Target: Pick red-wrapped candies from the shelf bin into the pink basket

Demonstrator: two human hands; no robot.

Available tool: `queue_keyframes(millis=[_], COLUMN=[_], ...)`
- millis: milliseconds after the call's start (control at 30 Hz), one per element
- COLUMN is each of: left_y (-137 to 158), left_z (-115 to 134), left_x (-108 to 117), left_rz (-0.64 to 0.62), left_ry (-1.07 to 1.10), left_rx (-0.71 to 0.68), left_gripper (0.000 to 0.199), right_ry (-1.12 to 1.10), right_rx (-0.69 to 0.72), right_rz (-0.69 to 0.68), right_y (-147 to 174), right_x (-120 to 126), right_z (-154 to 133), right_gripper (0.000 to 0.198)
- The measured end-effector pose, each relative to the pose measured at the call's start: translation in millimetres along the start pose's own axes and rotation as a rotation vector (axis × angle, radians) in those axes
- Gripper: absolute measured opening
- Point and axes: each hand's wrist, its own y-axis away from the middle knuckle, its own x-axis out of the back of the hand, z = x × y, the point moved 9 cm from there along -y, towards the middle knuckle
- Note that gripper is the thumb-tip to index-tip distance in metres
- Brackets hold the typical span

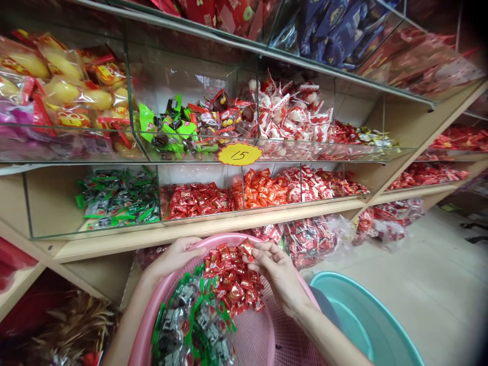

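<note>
A pink plastic basket [141,325] with a mesh inside sits at the bottom middle of the head view. My left hand [182,256] is closed on its far-left rim. Over the basket, my right hand [275,269] pinches a red wrapped candy [246,249] between thumb and fingers. Below that hand lies a pile of shiny red wrapped candies [236,287] in the basket. Green and clear wrapped candies [194,325] fill its left side. The basket's lower end runs out of the frame.
Glass-fronted shelves hold sorted candies, among them red ones [200,199] and green ones [122,195]. A yellow price tag [240,153] marked 15 hangs at the middle ledge. Bagged candy [314,236] lies under the shelf. A teal tub [381,315] stands on the floor at right.
</note>
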Motion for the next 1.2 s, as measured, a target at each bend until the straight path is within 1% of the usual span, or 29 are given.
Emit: queue_keyframes(millis=[100,200,267,333,467,533,633,733,833,967,1000,1133,1200], left_y=[0,0,1,2,3,3,1,0,1,2,2,3,2], left_z=[-2,-3,-3,-2,-2,-2,-1,-2,-1,-3,-4,-6,-5], left_x=[1,0,-1,-1,1,1,1,1,1,3,3,2,1], left_rz=[0.003,-0.009,-0.018,-0.019,-0.005,-0.002,-0.002,-0.009,-0.010,0.006,0.006,-0.005,-0.008], left_ry=[-0.005,0.011,0.021,0.020,0.000,-0.007,-0.017,-0.018,-0.006,-0.016,-0.009,0.018,0.015], left_rx=[-0.014,-0.015,-0.009,-0.009,0.012,0.013,0.007,0.006,-0.016,-0.016,-0.008,0.022,0.019], left_gripper=[0.033,0.034,0.034,0.033,0.034,0.034,0.035,0.034,0.033,0.035,0.036,0.038,0.037], right_ry=[0.008,0.011,0.026,0.044,0.080,0.095,0.107,0.179,0.264,0.310,0.326,0.413,0.461], right_rx=[-0.005,-0.054,-0.089,-0.090,0.012,0.008,-0.049,-0.049,-0.026,-0.024,-0.031,-0.058,-0.073], right_rz=[-0.028,-0.049,-0.059,-0.051,0.065,0.064,-0.026,-0.101,-0.131,-0.133,-0.136,-0.181,-0.196], right_y=[2,7,9,7,-3,-5,-1,7,12,15,16,19,18], right_x=[-3,-4,-1,7,34,38,27,15,11,12,12,7,4], right_z=[1,7,9,3,-25,-28,-15,-2,7,18,22,36,42], right_gripper=[0.032,0.041,0.043,0.041,0.036,0.036,0.035,0.034,0.036,0.044,0.043,0.027,0.025])
